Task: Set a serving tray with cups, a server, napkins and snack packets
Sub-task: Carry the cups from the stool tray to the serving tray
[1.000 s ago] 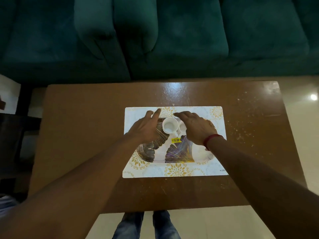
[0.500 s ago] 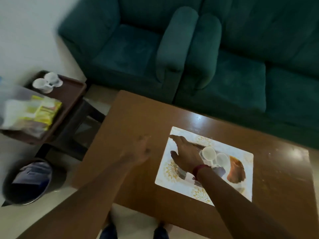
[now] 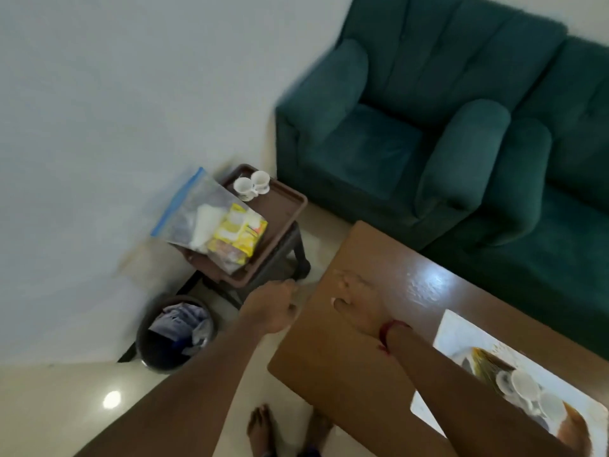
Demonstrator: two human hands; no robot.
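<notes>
— Hands first: where are they?
— Left hand is loosely curled and holds nothing, off the coffee table edge. Right hand lies spread over the table's near-left corner, blurred, seemingly empty.
— Cups?
— Two white cups sit on the serving tray; two more cups at the side table far corner, beside a zip bag of yellow snack packets.

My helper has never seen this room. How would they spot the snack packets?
Find the green armchair; left of it stands a brown side tray. On its near end lies a clear zip bag with a blue seal. The yellow packets inside are the only bright yellow there.
</notes>
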